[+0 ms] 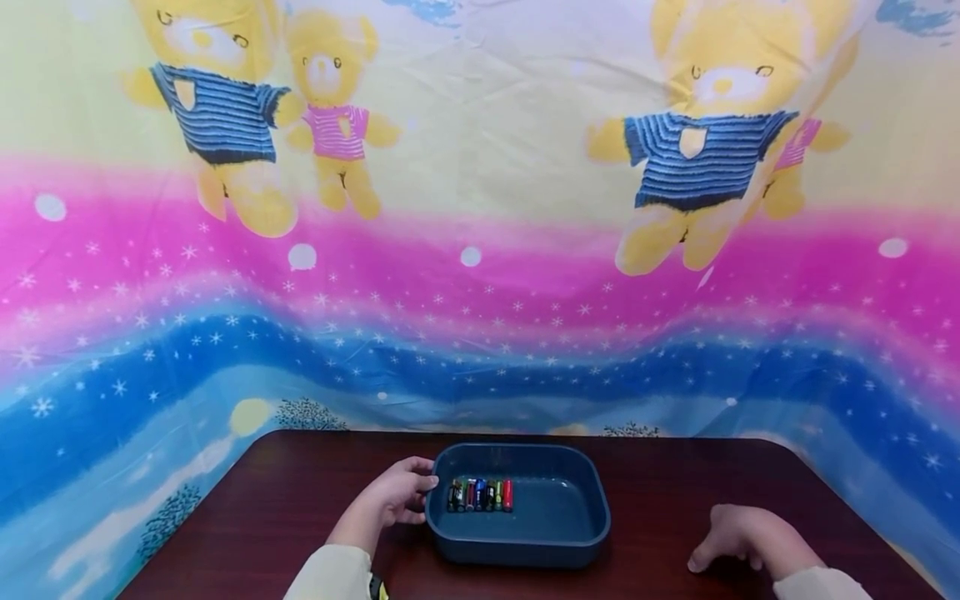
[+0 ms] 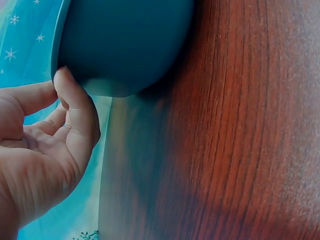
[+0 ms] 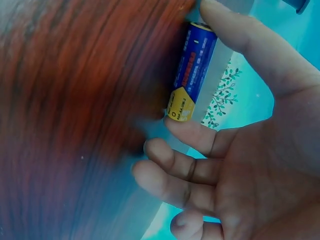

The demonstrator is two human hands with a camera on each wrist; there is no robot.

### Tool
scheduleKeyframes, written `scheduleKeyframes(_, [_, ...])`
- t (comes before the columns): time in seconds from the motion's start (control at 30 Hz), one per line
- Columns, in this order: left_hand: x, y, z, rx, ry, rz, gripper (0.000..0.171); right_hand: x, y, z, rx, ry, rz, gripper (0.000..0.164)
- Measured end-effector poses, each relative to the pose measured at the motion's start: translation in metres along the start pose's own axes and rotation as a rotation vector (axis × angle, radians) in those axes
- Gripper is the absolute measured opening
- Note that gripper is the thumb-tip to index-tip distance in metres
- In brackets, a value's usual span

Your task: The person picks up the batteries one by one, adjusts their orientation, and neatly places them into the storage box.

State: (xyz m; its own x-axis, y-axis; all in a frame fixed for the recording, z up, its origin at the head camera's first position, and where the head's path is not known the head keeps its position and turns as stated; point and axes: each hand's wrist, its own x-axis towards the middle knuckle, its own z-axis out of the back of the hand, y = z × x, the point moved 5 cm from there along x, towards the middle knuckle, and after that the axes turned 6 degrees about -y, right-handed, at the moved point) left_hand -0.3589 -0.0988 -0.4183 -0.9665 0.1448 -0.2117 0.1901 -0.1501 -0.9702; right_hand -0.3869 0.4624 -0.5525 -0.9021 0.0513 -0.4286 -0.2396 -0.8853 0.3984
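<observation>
A dark blue-grey rectangular dish (image 1: 517, 552) with rounded corners stands on the table. Inside it, toward the left, several batteries (image 1: 480, 495) of various colours lie side by side in a row. My left hand (image 1: 396, 492) pinches the dish's left rim between thumb and fingers, as the left wrist view also shows. Off to the right of the dish, my right hand (image 1: 750, 533) is low over the table. The right wrist view shows it holding a blue and yellow battery (image 3: 192, 72) by its ends, between thumb and index finger; the other fingers curl loosely.
The dark reddish-brown wooden table (image 1: 300, 475) has rounded far corners. A printed cloth (image 1: 480, 358) with bears and snowflakes hangs right behind the table and along its sides. A watch (image 1: 377, 587) sits on the left wrist.
</observation>
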Motion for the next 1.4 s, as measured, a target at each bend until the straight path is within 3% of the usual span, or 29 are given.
scheduleKeyframes(0.2, [-0.001, -0.001, 0.001, 0.0, -0.007, -0.001, 0.035, -0.007, 0.013, 0.002, -0.005, -0.015, 0.026, 0.069])
scheduleKeyframes(0.33, [-0.001, 0.001, 0.001, -0.002, 0.003, 0.016, 0.034, -0.053, 0.052, 0.012, 0.001, -0.07, 0.044, 0.063])
scheduleKeyframes(0.4, [0.0, 0.001, 0.001, -0.003, 0.006, 0.016, 0.033, -0.081, 0.077, 0.021, 0.034, -0.13, 0.048, 0.068])
scheduleKeyframes(0.47, [0.001, 0.001, 0.0, -0.002, 0.007, 0.012, 0.033, -0.104, 0.096, 0.028, 0.112, -0.195, 0.052, 0.068])
scheduleKeyframes(0.6, [0.001, 0.0, -0.001, 0.0, 0.005, 0.01, 0.033, -0.127, 0.117, 0.041, 0.406, -0.323, 0.082, 0.057])
scheduleKeyframes(0.7, [0.0, 0.0, 0.0, 0.002, 0.005, 0.008, 0.034, -0.129, 0.123, 0.044, 0.616, -0.349, 0.13, 0.056])
scheduleKeyframes(0.87, [-0.001, -0.001, -0.001, 0.005, 0.007, 0.013, 0.034, -0.127, 0.129, 0.046, 0.888, -0.369, 0.188, 0.074])
scheduleKeyframes(1.03, [0.0, 0.0, -0.001, 0.008, 0.003, 0.006, 0.034, -0.123, 0.133, 0.043, 1.119, -0.304, 0.222, 0.079])
scheduleKeyframes(1.17, [-0.001, 0.0, -0.001, 0.013, 0.001, -0.016, 0.034, -0.12, 0.137, 0.039, 1.209, -0.248, 0.261, 0.078])
scheduleKeyframes(1.4, [-0.001, 0.0, 0.0, 0.019, -0.01, -0.025, 0.035, -0.119, 0.143, 0.036, 1.224, -0.194, 0.334, 0.075])
